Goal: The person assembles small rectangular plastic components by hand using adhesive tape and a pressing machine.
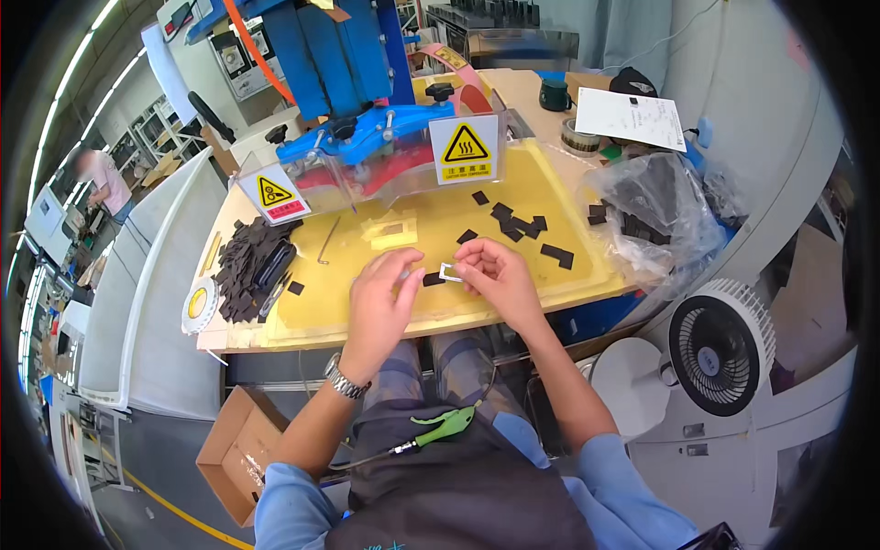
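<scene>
My right hand (500, 282) pinches a small white rectangular frame (445, 272) by its right side, just above the yellow work surface (348, 298). To the left of it, my left hand (379, 298) has its thumb and fingers apart, with nothing visible between them. A small black rectangular piece (433, 280) lies between my hands, close to the left thumb. Several more black pieces (513, 225) are scattered beyond my right hand. Farther forward, a pale yellow block with a rectangular recess (392, 229) rests under the blue press (344, 82).
A heap of black pieces (247, 266) covers the left side, beside a thin metal hex key (328, 243). Clear guards with warning signs (466, 149) hang ahead. At right are a plastic bag (655, 211) and a fan (720, 353). A green air gun (445, 427) lies across my lap.
</scene>
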`<state>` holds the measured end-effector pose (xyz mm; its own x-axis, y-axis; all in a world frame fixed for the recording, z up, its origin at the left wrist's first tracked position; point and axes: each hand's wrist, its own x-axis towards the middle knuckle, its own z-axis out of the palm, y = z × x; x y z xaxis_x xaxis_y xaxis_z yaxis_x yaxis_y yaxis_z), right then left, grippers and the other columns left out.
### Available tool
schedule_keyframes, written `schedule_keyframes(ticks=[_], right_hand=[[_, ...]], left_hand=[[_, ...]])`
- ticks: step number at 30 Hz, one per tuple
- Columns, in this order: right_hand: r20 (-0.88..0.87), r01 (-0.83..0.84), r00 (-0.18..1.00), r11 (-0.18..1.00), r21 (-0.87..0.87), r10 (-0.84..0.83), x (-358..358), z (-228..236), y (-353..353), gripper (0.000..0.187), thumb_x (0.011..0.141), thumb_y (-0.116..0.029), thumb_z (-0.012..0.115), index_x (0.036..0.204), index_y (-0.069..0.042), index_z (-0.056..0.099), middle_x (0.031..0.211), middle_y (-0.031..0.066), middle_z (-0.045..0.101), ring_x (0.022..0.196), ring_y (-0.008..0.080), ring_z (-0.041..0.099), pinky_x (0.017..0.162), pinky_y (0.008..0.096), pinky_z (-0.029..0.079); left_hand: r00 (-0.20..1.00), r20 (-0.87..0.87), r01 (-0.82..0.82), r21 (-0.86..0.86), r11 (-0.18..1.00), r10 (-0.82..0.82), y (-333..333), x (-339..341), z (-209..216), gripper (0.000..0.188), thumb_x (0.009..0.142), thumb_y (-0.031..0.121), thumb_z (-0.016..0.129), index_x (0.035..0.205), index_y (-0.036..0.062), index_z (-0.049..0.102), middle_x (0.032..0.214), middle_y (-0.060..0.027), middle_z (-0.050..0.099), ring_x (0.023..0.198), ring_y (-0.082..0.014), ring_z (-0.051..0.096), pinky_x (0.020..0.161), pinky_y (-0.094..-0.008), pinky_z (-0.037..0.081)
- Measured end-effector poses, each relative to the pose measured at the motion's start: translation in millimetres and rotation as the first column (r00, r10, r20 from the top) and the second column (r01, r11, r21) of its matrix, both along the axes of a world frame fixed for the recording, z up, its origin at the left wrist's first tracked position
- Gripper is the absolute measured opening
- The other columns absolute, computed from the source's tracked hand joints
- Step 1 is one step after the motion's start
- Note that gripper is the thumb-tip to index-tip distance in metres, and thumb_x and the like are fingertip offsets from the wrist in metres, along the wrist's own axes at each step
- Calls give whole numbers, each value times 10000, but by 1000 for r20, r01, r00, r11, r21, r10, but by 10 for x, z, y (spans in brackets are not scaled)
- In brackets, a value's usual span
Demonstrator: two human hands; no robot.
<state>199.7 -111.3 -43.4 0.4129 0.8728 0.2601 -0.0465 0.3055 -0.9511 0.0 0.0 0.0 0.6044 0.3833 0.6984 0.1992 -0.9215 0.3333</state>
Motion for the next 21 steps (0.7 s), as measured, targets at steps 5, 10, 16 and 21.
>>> schedule_keyframes(ticks=[5,10,16,21], right_hand=[[96,-106,990,994,14,104,-332,127,-122,174,1061,-14,787,1230,-8,748,1021,-2,752,889,50,685,768,229,548],[133,-133,982,991,-25,135,-584,146,-99,210,1056,-40,808,1255,-6,750,1025,32,775,886,77,712,758,244,555],[798,252,543,957,143,-262,-385,300,58,274,954,-115,860,1194,-23,765,1149,142,741,1132,382,714,1009,487,572],[907,231,386,970,79,-166,-265,246,163,256,934,-85,858,1164,-20,767,1129,152,735,1129,392,704,989,493,575]], left_hand=[[965,18,195,-718,668,-263,-130,-252,14,138,1142,98,709,1213,5,781,938,-30,793,765,-52,707,609,-221,520],[962,60,199,-822,533,-266,-85,-623,33,127,1156,101,683,1134,11,771,876,-25,775,680,-49,675,567,-207,476],[965,262,211,-761,614,-7,532,-962,-175,162,1174,123,666,1108,7,757,832,-21,746,623,-40,618,539,-201,443],[942,328,242,-810,534,70,740,-1028,-316,141,1160,108,681,1093,9,757,839,-3,735,678,-40,621,601,-211,468]])
